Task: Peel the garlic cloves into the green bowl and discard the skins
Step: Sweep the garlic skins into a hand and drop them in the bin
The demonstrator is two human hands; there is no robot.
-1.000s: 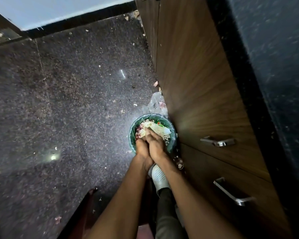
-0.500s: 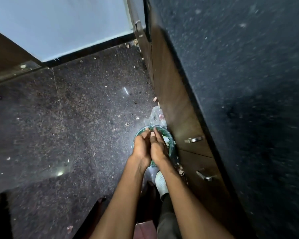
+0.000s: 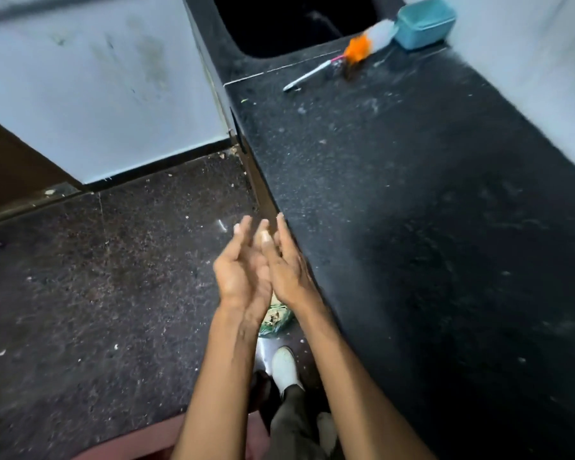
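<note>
Your left hand point(image 3: 243, 273) and right hand point(image 3: 287, 270), fingers straight and empty, have risen from the green bin point(image 3: 274, 322) of skins on the floor below; discarding looks done.

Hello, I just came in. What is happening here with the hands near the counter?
A person stands beside a dark counter, both hands raised with fingers straight and palms close together. The left hand and right hand hold nothing that I can see; they look like they are being brushed off. Below them on the floor sits a green bin with scraps in it. Far along the counter lie a teal container and a duster. No green bowl or garlic is in view.
</note>
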